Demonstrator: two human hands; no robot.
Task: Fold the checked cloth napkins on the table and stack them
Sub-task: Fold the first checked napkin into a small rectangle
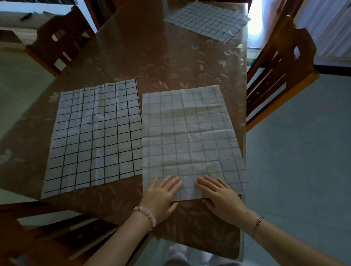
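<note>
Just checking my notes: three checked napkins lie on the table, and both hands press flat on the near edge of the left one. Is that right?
Not quite. The head view shows the left hand and right hand flat on the near edge of the right napkin; the left napkin lies untouched.

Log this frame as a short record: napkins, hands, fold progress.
left napkin: bold black checks, spread flat, untouched
right napkin: faint checks, creased, spread flat beside the left one
far napkins: lying flat at the far right corner of the table; count unclear
left hand: fingers straight, resting on the right napkin's near edge
right hand: fingers straight, resting on the same edge
progress: neither near napkin folded yet; no folded stack visible
</note>
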